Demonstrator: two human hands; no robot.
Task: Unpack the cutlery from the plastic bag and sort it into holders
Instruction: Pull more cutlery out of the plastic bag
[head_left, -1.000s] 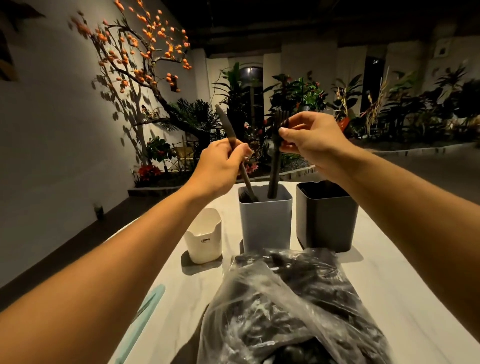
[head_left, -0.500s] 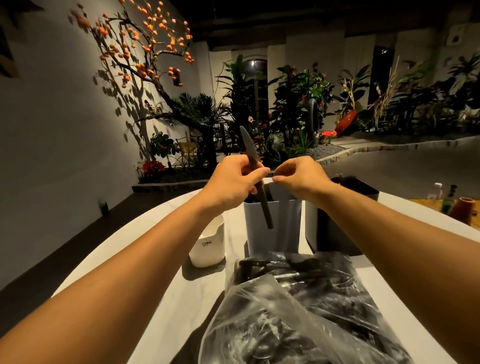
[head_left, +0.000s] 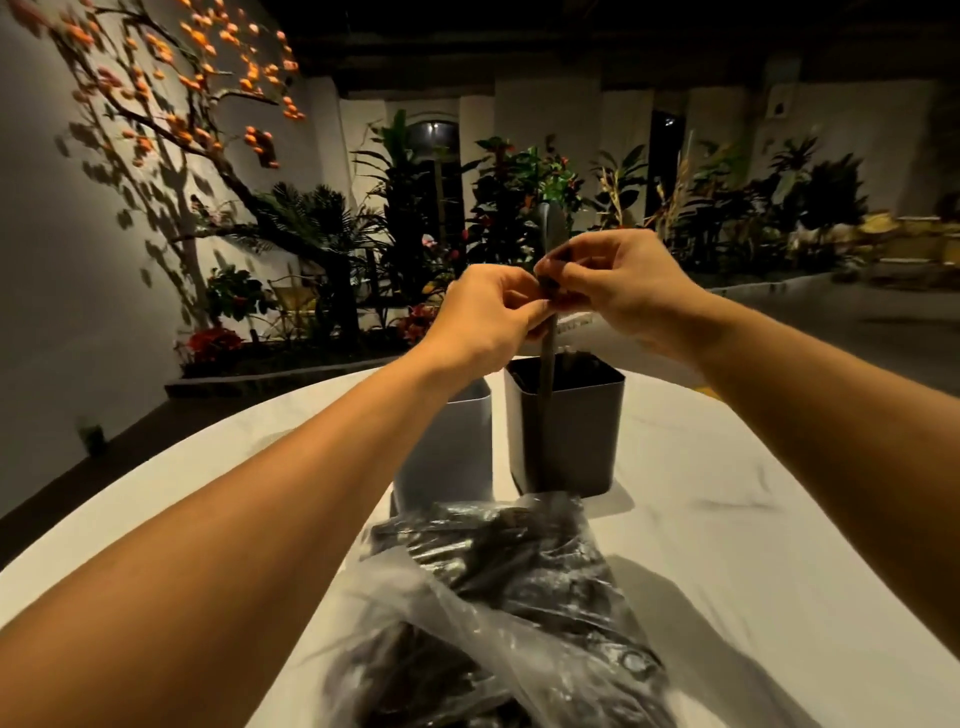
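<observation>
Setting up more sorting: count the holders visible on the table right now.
2. A light grey holder stands partly behind the left forearm; a dark grey holder stands just right of it. Another may be hidden behind the arm.

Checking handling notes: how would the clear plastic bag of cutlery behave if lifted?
The plastic bag looks thin and crumpled, so probably floppy and sagging. Its dark cutlery lies loose and heaped, so it would likely shift. The glossy film may be slippery.

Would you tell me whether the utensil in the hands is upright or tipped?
Upright: the knife stands near vertical, blade up, its handle in front of the dark holder.
</observation>
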